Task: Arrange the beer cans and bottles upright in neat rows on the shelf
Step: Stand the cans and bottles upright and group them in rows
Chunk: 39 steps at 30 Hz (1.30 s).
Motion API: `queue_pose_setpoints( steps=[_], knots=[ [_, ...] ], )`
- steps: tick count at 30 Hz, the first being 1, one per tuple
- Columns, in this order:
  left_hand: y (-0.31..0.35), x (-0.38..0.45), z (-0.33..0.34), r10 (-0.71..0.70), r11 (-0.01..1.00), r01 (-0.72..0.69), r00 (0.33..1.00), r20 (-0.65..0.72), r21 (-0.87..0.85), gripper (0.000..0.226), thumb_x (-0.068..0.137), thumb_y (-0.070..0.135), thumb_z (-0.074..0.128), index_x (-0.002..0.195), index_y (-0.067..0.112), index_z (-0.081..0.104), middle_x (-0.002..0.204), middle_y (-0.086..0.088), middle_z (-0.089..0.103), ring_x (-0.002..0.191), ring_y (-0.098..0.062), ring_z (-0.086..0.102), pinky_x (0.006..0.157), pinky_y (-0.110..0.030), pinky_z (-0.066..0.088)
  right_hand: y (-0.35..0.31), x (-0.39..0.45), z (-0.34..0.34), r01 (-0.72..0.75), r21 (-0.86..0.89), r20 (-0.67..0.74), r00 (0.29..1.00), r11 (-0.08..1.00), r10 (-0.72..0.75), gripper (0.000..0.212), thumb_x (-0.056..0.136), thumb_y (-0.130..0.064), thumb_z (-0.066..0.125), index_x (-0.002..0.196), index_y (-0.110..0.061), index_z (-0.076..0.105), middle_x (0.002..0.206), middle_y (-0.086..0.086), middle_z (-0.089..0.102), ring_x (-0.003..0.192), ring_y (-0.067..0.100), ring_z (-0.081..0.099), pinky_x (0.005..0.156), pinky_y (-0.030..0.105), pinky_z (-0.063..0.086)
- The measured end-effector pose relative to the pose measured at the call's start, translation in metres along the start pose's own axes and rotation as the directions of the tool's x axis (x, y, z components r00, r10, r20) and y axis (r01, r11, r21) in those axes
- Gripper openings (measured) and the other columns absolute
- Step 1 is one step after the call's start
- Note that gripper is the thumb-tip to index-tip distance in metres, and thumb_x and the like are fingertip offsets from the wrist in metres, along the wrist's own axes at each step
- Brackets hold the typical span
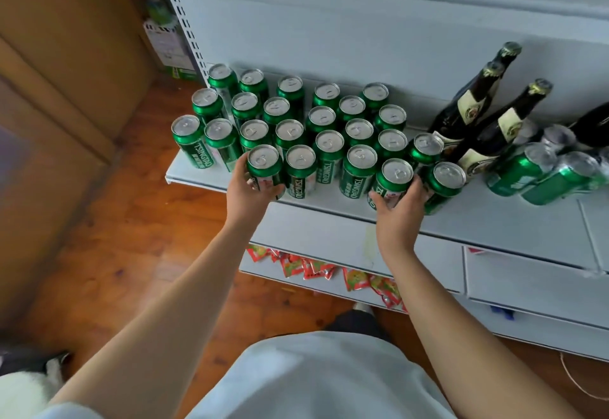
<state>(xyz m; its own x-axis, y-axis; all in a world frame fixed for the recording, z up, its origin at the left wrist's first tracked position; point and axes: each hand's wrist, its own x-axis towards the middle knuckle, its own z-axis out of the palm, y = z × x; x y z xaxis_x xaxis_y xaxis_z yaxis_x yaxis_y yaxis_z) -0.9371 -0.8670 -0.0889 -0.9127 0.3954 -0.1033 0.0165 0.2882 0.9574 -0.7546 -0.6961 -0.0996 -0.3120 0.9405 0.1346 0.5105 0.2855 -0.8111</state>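
Several green Tsingtao beer cans (pixel 290 128) stand upright in rows on the pale grey shelf (pixel 494 217). My left hand (pixel 250 189) grips a front-row can (pixel 265 166) near the shelf's front edge. My right hand (pixel 397 207) grips another front-row can (pixel 393 179), and one more can (pixel 445 182) stands just to its right. Dark beer bottles (pixel 474 105) stand at the right against the back panel. Beyond them lie two green cans (pixel 543 171) on their sides, with more cans behind them.
A lower shelf (pixel 428 273) holds red snack packets (pixel 306 267). Wooden floor (pixel 131 237) and a brown cardboard box (pixel 66 72) are at the left. A slotted shelf upright (pixel 188 32) marks the shelf's left end. My light shirt fills the bottom.
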Motion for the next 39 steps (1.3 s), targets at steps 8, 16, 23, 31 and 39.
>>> queue_pose_setpoints(
  steps=[8, 16, 23, 31, 39],
  knots=[
    [-0.009, 0.012, 0.017, -0.031, 0.998, 0.039, 0.991, -0.132, 0.058, 0.060, 0.086, 0.010, 0.072, 0.136, 0.015, 0.041, 0.123, -0.001, 0.051, 0.113, -0.018, 0.055, 0.077, -0.013, 0.044, -0.013, 0.014, -0.009, -0.036, -0.447, 0.077, 0.994, 0.894, 0.079, 0.064, 0.082, -0.043, 0.073, 0.118, 0.003, 0.046, 0.098, 0.020, 0.067, 0.088, 0.037, 0.067, 0.062, 0.039, 0.049],
    [-0.013, 0.011, 0.016, -0.246, 0.922, 0.261, 0.965, -0.090, 0.287, 0.092, 0.076, 0.047, 0.080, 0.147, 0.017, 0.030, 0.134, -0.010, 0.043, 0.112, -0.026, 0.053, 0.094, -0.043, 0.049, -0.010, 0.010, -0.015, -0.102, -0.290, 0.148, 0.977, 0.952, 0.150, 0.040, 0.084, -0.036, 0.074, 0.090, 0.000, 0.059, 0.084, 0.013, 0.063, 0.071, 0.027, 0.056, 0.060, 0.029, 0.039],
    [0.016, -0.042, 0.035, -0.374, 0.878, 0.357, 0.927, -0.009, 0.320, 0.041, 0.089, 0.040, 0.061, 0.117, 0.012, 0.051, 0.114, -0.010, 0.059, 0.087, -0.025, 0.065, 0.070, -0.037, 0.057, -0.014, -0.002, -0.061, 0.016, -0.364, 0.107, 0.994, 0.931, 0.025, 0.037, 0.094, -0.036, 0.057, 0.072, -0.007, 0.059, 0.073, 0.008, 0.064, 0.070, 0.033, 0.059, 0.050, 0.026, 0.033],
    [0.087, -0.128, 0.147, 0.188, 0.869, -0.383, 0.841, 0.507, 0.313, 0.021, 0.092, 0.028, 0.060, 0.111, 0.021, 0.059, 0.105, 0.003, 0.057, 0.088, -0.010, 0.060, 0.081, -0.033, 0.053, -0.013, 0.052, -0.163, 0.166, -0.232, -0.231, 0.948, 0.959, -0.220, 0.037, 0.096, -0.042, 0.051, 0.120, -0.015, 0.060, 0.114, 0.001, 0.065, 0.098, 0.016, 0.063, 0.074, 0.033, 0.053],
    [0.129, -0.149, 0.285, 0.282, 0.814, -0.534, 0.708, 0.647, 0.229, 0.049, 0.089, 0.024, 0.064, 0.134, 0.011, 0.047, 0.127, -0.010, 0.049, 0.112, -0.030, 0.053, 0.091, -0.037, 0.046, 0.097, 0.097, -0.252, 0.032, -0.343, -0.156, 0.984, 0.939, -0.091, 0.073, 0.079, -0.026, 0.074, 0.141, -0.005, 0.040, 0.132, 0.018, 0.046, 0.123, 0.033, 0.043, 0.101, 0.041, 0.042]
  ],
)
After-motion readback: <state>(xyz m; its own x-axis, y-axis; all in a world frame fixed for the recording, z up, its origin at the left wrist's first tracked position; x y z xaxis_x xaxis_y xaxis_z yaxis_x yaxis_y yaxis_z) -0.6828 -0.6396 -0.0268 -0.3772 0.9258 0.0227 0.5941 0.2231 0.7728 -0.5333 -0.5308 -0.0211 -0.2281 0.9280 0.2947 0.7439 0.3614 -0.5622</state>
